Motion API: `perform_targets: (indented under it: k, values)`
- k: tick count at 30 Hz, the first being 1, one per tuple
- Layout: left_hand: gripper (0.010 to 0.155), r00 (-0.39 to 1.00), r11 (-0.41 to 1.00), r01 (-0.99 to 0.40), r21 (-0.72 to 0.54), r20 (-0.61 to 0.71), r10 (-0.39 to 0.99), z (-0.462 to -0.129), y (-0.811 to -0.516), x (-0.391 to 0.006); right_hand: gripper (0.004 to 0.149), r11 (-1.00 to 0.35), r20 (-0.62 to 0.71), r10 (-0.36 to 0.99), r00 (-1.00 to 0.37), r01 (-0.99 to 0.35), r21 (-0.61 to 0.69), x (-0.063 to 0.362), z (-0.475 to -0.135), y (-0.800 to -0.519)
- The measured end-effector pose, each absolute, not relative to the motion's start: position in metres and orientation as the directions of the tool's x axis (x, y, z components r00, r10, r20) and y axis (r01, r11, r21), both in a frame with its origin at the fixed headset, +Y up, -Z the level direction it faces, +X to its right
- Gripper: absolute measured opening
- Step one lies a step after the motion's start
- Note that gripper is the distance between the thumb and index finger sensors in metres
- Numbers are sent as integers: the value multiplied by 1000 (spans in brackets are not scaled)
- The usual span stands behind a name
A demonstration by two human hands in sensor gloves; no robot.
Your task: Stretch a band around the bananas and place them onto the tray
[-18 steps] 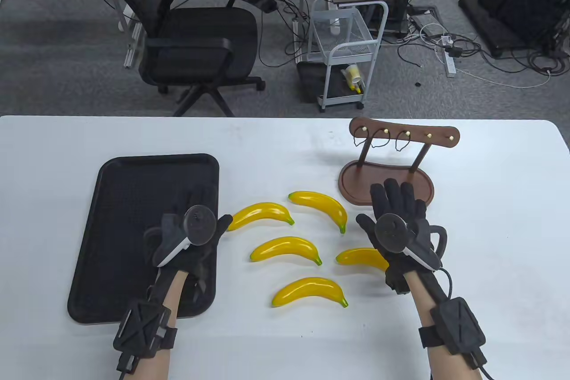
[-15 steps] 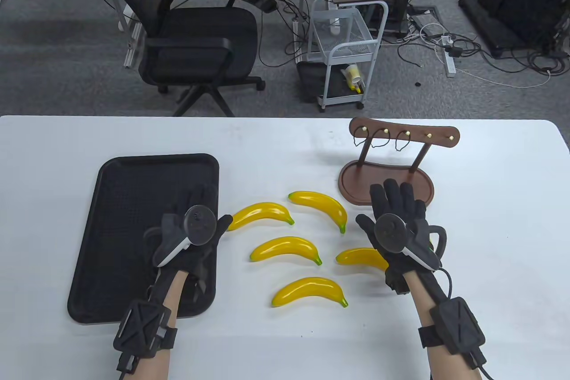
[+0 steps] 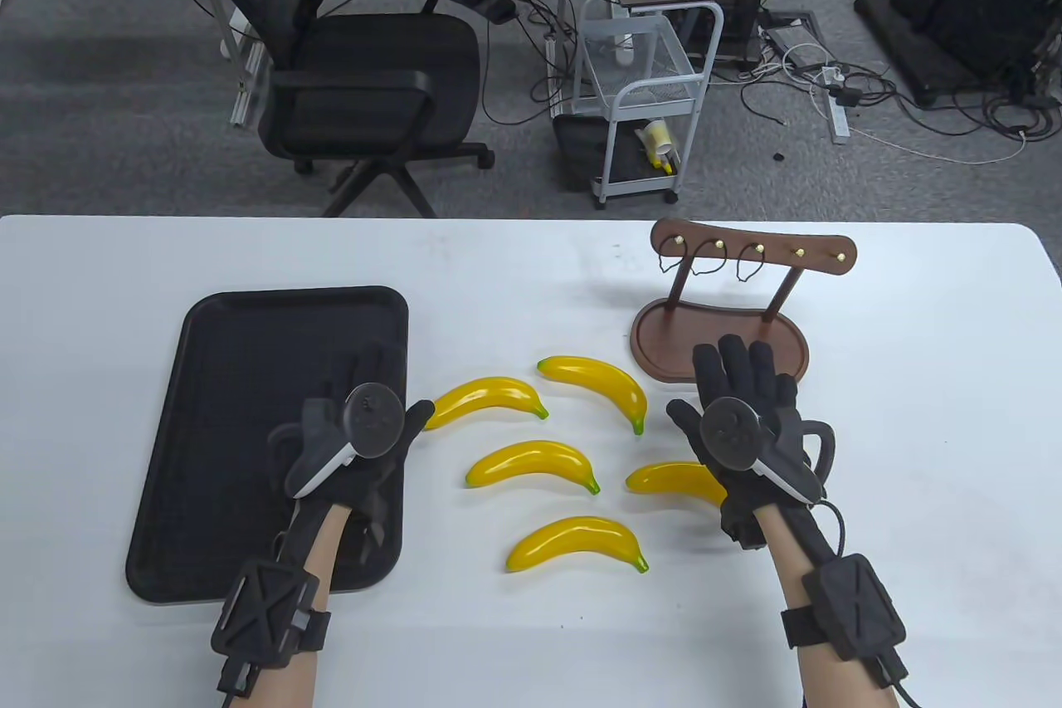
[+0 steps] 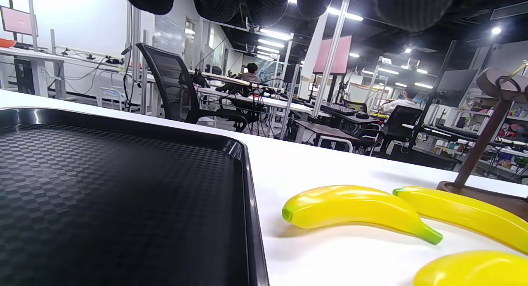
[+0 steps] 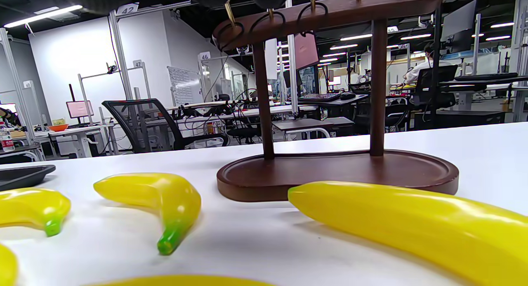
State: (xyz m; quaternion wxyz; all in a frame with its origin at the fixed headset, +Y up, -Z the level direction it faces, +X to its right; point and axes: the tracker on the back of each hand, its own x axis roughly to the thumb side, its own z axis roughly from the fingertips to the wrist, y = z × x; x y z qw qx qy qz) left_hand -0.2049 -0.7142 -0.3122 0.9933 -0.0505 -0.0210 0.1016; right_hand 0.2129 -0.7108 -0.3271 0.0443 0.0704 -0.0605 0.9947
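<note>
Right now 5 bananas (image 3: pixel 531 465) lie loose on the white table (image 3: pixel 531 268), between the black tray (image 3: pixel 249 343) on the left and the wooden rack (image 3: pixel 720 326) on the right. Thin black bands (image 3: pixel 705 260) hang from 3 of the rack's brass pegs. The left hand (image 3: pixel 365 426) hovers over the tray's right edge, fingers relaxed and holding nothing. The right hand (image 3: pixel 742 409) hangs above the rightmost banana (image 3: pixel 672 482), just in front of the rack's base, fingers spread straight, also holding nothing. None of the bananas is on the tray.
</note>
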Motion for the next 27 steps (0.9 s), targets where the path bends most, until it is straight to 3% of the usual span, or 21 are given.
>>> perform_targets:
  k: [27]
  values:
    - [73, 977, 973, -200, -116, 54, 207, -312, -715, -199, 74, -976, 136, 131, -982, -152, -157, 219, -327, -707]
